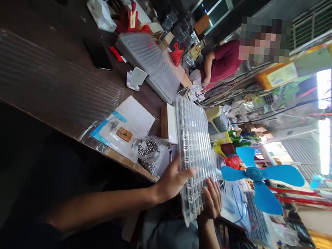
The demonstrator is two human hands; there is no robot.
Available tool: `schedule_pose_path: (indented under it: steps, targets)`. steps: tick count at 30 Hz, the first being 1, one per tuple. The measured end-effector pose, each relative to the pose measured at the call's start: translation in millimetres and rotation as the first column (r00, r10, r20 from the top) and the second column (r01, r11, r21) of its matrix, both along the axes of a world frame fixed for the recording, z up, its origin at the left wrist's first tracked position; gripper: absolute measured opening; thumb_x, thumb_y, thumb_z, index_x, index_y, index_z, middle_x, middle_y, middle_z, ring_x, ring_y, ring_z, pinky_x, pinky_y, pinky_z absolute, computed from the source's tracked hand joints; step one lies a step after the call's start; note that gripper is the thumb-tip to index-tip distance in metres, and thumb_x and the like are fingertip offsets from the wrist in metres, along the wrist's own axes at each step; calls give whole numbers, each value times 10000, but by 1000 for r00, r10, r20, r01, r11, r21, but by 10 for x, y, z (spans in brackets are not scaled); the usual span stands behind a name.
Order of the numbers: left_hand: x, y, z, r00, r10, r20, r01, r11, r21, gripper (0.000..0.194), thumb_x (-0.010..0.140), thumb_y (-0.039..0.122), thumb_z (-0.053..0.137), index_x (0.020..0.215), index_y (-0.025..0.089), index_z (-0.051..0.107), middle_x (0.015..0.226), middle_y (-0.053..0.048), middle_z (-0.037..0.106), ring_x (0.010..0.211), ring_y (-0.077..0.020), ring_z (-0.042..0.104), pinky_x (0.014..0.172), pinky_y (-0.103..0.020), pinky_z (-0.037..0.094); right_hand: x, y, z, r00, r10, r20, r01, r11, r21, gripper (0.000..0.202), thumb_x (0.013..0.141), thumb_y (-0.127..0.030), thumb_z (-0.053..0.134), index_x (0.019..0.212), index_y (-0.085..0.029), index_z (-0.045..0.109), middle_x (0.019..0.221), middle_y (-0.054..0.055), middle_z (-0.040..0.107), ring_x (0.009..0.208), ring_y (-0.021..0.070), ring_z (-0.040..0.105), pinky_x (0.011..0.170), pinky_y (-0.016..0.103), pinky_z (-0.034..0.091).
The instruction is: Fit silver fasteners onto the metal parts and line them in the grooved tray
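Head view: left hand (174,180), thumb on top, and right hand (213,198) clasp the near part of a tilted clear ribbed tray (194,138); left lies a bag of metal pieces (149,150), right a blue fan (254,173).

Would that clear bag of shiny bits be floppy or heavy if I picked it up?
The clear bag looks thin and crinkly, so it would probably sag. The little bits inside shine like metal, so it may feel heavy for its size.
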State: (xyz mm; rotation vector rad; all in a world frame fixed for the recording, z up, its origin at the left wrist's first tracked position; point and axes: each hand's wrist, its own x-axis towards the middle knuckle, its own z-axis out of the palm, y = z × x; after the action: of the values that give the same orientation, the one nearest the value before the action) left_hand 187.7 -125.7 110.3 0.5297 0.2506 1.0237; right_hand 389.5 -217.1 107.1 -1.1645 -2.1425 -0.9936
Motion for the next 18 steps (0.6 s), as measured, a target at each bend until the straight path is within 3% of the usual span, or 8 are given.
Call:
schedule_pose_path:
  steps: [5, 10, 18]
  targets:
    - [-138, 200, -256, 997, 25, -68, -35, 989, -146, 452, 743, 421, 802, 1084, 150, 679, 1062, -97, 748, 1099, -304, 668, 1026, -413, 488, -59, 218, -253, 1000, 1, -16, -3, 995, -96, 251, 999, -173, 473, 1131, -240, 676, 1177, 77, 772, 1237, 270, 673, 992, 487, 579]
    - [-218, 427, -517, 997, 17, -70, -33, 970, -240, 558, 674, 407, 856, 1143, 156, 687, 1050, -86, 760, 1087, -304, 680, 1013, -414, 499, -118, 451, -507, 999, -52, 10, 53, 988, -146, 313, 1008, -179, 439, 1143, -285, 701, 1097, 49, 800, 1225, 244, 681, 1034, 456, 547]
    - [-189, 552, -766, 997, 45, -70, -67, 935, -348, 548, 677, 371, 840, 1157, 156, 687, 993, -83, 767, 1021, -285, 704, 974, -409, 519, -204, 599, -711, 997, 25, -66, -38, 977, -210, 336, 1005, -139, 456, 1243, -233, 673, 1134, 94, 787, 1235, 252, 673, 1001, 431, 549]
